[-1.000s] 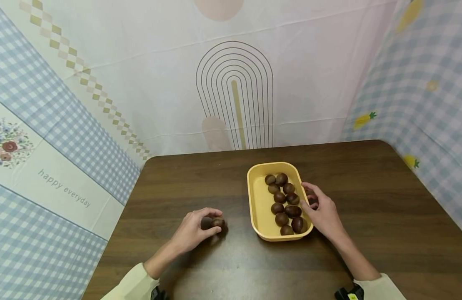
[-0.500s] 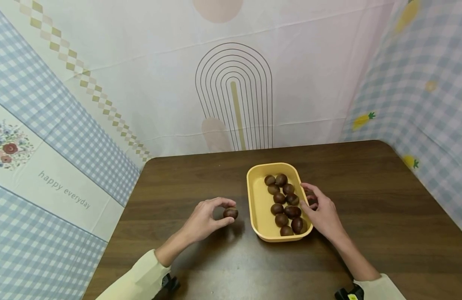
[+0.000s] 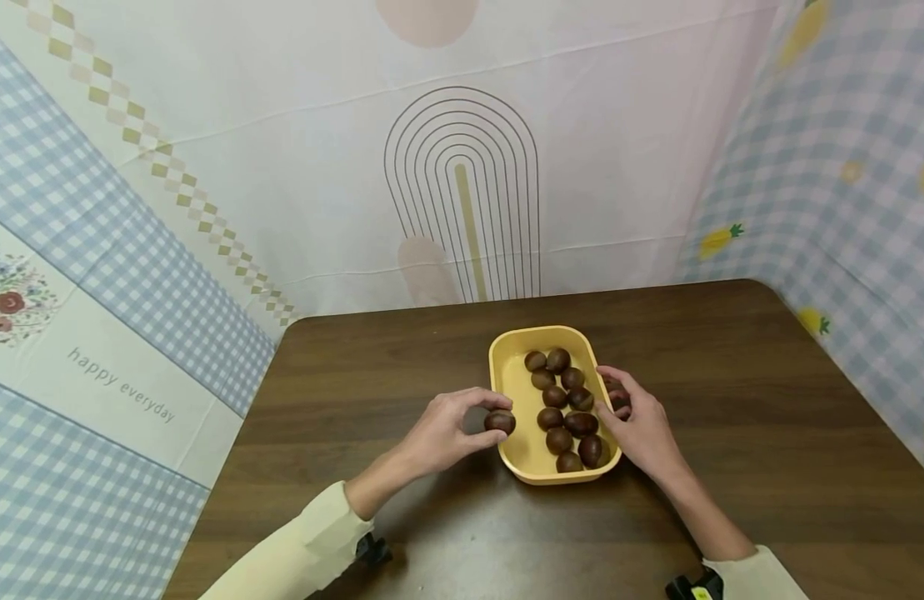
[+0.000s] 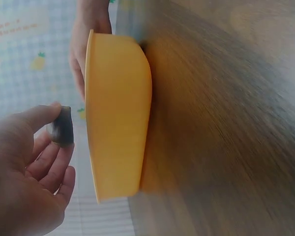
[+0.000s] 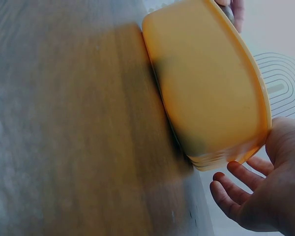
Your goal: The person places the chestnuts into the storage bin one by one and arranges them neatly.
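My left hand pinches a dark brown chestnut between thumb and fingertips. In the head view the chestnut overlaps the left rim of a yellow plastic container; in the left wrist view the same chestnut is raised at rim height, just outside the wall. Several more chestnuts lie inside, mostly along the right half. At the container's right side, my right hand holds the rim, thumb at the top edge and fingers along the outer wall. In the right wrist view its lower fingers hang loosely curled below.
The container stands on a dark wood-grain table. A pale patterned cloth hangs behind the table's back edge, and blue checked cloth flanks it on the right. Each wrist wears a black camera mount.
My left hand has carried the chestnut up and to the right, from the table to the container's left rim. The right hand and container have stayed in place.
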Available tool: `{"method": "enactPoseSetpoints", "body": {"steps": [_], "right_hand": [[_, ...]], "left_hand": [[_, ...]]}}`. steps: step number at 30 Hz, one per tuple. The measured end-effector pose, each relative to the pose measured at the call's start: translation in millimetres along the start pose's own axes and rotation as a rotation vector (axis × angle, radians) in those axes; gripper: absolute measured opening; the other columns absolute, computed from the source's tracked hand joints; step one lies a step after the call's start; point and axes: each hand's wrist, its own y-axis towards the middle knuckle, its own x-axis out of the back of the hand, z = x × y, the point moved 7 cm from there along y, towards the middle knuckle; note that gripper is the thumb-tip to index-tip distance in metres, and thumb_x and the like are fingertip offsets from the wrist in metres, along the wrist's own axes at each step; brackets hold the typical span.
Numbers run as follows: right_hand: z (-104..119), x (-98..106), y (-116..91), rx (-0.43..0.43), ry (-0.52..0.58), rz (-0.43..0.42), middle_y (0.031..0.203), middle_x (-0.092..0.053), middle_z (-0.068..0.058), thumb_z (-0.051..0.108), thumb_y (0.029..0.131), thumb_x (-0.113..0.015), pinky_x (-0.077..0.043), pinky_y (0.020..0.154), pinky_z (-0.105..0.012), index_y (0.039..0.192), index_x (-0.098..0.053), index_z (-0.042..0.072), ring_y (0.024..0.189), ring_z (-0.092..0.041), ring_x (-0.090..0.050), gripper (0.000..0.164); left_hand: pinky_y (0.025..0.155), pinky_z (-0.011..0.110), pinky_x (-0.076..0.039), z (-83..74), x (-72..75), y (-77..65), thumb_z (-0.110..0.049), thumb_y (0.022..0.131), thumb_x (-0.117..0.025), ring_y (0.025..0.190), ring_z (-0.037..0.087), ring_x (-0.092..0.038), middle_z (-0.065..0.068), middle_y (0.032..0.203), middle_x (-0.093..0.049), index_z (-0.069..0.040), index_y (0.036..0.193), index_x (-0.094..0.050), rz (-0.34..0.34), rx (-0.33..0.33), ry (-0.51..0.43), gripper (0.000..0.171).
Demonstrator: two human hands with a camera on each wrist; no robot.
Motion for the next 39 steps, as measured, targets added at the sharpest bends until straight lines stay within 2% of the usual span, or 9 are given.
{"method": "enactPoseSetpoints", "body": {"steps": [10,15,20,23,30,39], "right_hand": [[0.9,-0.8,-0.2,-0.007,0.002,0.0,0.128,-0.068,-0.023,-0.003,0.099,-0.069,-0.054,0.073,-0.023,0.149,-0.056,0.004,0.099,-0.031,-0.068,0.052],[2.8,-1.1,-0.1,-0.009,0.004,0.004,0.13,-0.067,-0.023,-0.002,0.099,-0.069,-0.055,0.072,-0.023,0.149,-0.055,0.003,0.099,-0.032,-0.068,0.052],[3.3,-0.8,0.2,-0.009,-0.001,0.0,0.134,-0.065,-0.023,-0.002,0.099,-0.069,-0.054,0.073,-0.023,0.149,-0.055,0.003,0.101,-0.032,-0.068,0.052],[3.3,-0.7,0.3,-0.008,0.001,-0.002,0.134,-0.066,-0.023,-0.002,0.099,-0.069,-0.054,0.072,-0.023,0.149,-0.055,0.003,0.099,-0.032,-0.068,0.052],[2.1,-0.3,0.1,-0.011,0.008,-0.006,0.13,-0.067,-0.024,-0.003,0.098,-0.068,-0.055,0.07,-0.024,0.149,-0.056,0.002,0.092,-0.03,-0.069,0.052],[0.4,-0.2,0.3,-0.008,0.011,-0.012,0.13,-0.067,-0.024,-0.003,0.098,-0.068,-0.055,0.07,-0.023,0.148,-0.057,0.002,0.091,-0.03,-0.069,0.052]], "left_hand": [[0.09,0.027,-0.058,-5.5,-31.6,18.4,-0.017,0.094,-0.085,0.105,0.008,-0.07,-0.001,0.122,-0.075,-0.009,0.127,-0.073,0.119,-0.053,0.053,0.036],[0.093,0.024,-0.056,-5.8,-43.5,24.2,-0.018,0.095,-0.084,0.109,0.005,-0.069,-0.002,0.123,-0.075,-0.009,0.127,-0.074,0.18,-0.055,0.109,0.035],[0.098,0.02,-0.051,-8.2,-53.0,28.5,-0.024,0.095,-0.084,0.112,0.002,-0.066,-0.006,0.122,-0.075,-0.015,0.126,-0.074,0.231,-0.063,0.209,0.034],[0.097,0.021,-0.052,-10.0,-59.4,29.5,-0.027,0.096,-0.083,0.11,0.001,-0.065,-0.007,0.12,-0.075,-0.017,0.125,-0.075,0.267,-0.081,0.269,0.032],[0.086,0.023,-0.053,-15.6,-68.6,31.8,-0.029,0.096,-0.083,0.096,-0.001,-0.064,-0.009,0.116,-0.075,-0.019,0.123,-0.077,0.343,-0.102,0.374,0.029],[0.08,0.015,-0.05,-20.8,-74.1,36.6,-0.02,0.096,-0.082,0.091,-0.001,-0.065,-0.01,0.108,-0.075,-0.019,0.113,-0.079,0.386,-0.129,0.382,0.018]]}}
